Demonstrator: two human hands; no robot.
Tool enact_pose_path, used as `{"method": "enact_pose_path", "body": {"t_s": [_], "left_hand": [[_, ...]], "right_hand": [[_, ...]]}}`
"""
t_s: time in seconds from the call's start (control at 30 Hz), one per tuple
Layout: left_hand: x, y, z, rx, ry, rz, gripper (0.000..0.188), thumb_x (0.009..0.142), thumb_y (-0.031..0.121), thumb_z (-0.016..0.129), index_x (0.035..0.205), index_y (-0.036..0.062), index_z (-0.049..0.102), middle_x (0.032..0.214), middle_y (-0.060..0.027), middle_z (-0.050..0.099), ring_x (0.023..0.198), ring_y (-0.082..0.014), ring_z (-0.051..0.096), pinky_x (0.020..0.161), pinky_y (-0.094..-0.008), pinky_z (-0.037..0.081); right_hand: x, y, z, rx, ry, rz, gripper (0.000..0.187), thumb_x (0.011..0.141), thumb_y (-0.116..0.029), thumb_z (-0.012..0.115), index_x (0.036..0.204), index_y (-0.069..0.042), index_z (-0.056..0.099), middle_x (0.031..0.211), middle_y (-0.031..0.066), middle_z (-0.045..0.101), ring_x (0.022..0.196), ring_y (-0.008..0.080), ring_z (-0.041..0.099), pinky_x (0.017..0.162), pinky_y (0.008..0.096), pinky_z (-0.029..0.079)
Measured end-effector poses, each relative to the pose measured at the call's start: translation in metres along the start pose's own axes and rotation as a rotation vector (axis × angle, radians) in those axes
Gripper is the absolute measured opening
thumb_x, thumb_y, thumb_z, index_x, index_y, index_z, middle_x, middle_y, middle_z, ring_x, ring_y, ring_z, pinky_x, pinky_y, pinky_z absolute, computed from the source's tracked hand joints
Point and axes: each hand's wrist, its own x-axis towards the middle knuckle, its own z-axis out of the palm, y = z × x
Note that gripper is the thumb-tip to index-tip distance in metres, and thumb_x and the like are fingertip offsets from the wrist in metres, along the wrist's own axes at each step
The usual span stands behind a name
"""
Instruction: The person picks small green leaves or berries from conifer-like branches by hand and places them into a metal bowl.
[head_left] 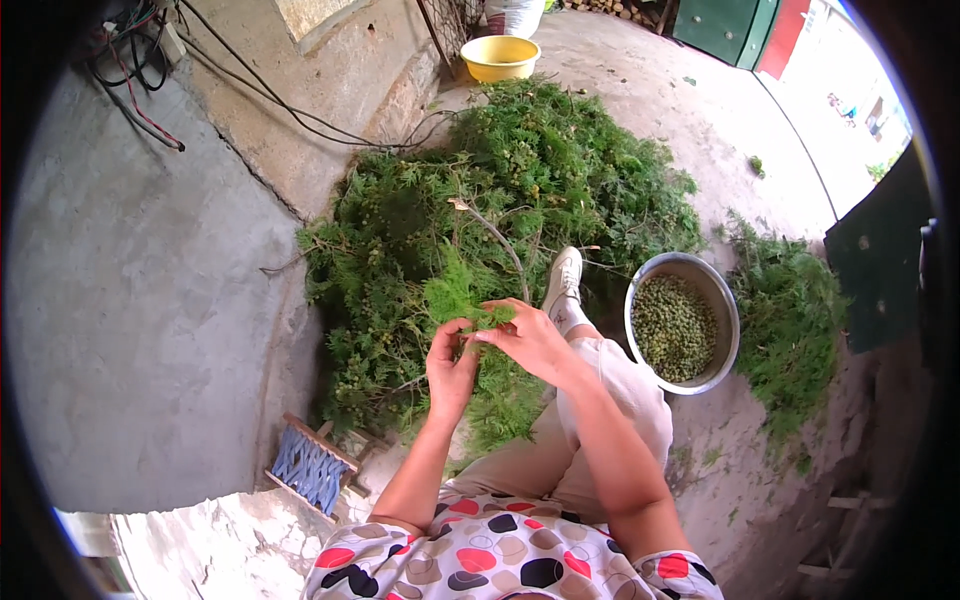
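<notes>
Both my hands meet in front of my lap around a bright green leafy sprig [452, 290]. My left hand [450, 368] pinches it from below with bent fingers. From the right, my right hand [528, 342] closes thumb and fingers on the same sprig, close to the left fingertips. Whatever small parts lie between the fingers are hidden. Just beyond the hands spreads a large heap of cut evergreen branches [560, 150], some bearing small round cones. To the right of my leg stands a metal basin [730, 335] partly filled with small green cones [673, 328].
A yellow plastic basin [500, 60] is behind the heap. A smaller pile of greenery [790, 330] lies right of the metal basin. A low stool with woven blue straps [308, 470] stands at lower left. Black cables [300, 125] run along the wall. My shoe [565, 278] rests against the heap.
</notes>
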Motion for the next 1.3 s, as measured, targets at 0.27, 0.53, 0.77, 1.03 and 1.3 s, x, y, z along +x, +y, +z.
{"method": "enact_pose_path", "body": {"t_s": [0.27,0.53,0.77,1.03,1.3], "left_hand": [[-0.006,-0.008,-0.006,0.263,0.067,-0.022,0.022,0.080,0.002,0.057,0.102,0.0019,0.052,0.080,-0.0056,0.061,0.070,-0.0088,0.055,0.062,-0.0227,0.044],[-0.001,-0.015,-0.013,0.448,0.033,0.105,0.022,0.081,0.008,0.059,0.101,0.0041,0.051,0.081,-0.0101,0.063,0.068,-0.0135,0.059,0.061,-0.0256,0.046],[0.009,-0.019,-0.036,0.096,0.049,0.044,0.019,0.087,-0.001,0.044,0.105,0.0027,0.048,0.092,-0.0056,0.060,0.075,-0.0061,0.054,0.064,-0.0198,0.045],[0.011,-0.021,-0.052,-0.190,0.039,-0.150,0.023,0.085,0.003,0.042,0.108,0.0065,0.044,0.086,-0.0038,0.056,0.078,-0.0118,0.054,0.066,-0.0244,0.043],[0.009,-0.040,-0.069,-0.290,-0.015,-0.161,0.030,0.082,0.016,0.054,0.109,0.0031,0.051,0.090,-0.0022,0.056,0.083,-0.0126,0.054,0.077,-0.0272,0.044]], "right_hand": [[0.003,-0.001,0.000,-0.042,-0.096,0.174,0.030,0.075,-0.021,0.064,0.089,0.005,0.056,0.084,0.0188,0.058,0.076,0.0337,0.058,0.067,0.0378,0.044],[-0.004,0.007,0.018,-0.323,0.143,-0.127,0.021,0.073,-0.013,0.060,0.086,0.001,0.051,0.081,0.0163,0.055,0.077,0.0363,0.055,0.067,0.0421,0.046],[0.000,-0.004,0.006,-0.176,0.345,-0.259,0.018,0.073,-0.003,0.060,0.088,-0.002,0.050,0.085,0.0126,0.053,0.066,0.0248,0.058,0.057,0.0335,0.048],[-0.005,-0.009,-0.096,1.064,0.923,-0.366,0.029,0.090,-0.018,0.043,0.112,0.000,0.047,0.102,0.0124,0.058,0.077,0.0156,0.058,0.065,0.0241,0.048],[-0.001,-0.007,-0.062,0.741,0.359,-0.002,0.017,0.087,-0.016,0.051,0.094,-0.002,0.058,0.093,0.0101,0.058,0.075,0.0184,0.058,0.067,0.0292,0.049]]}}
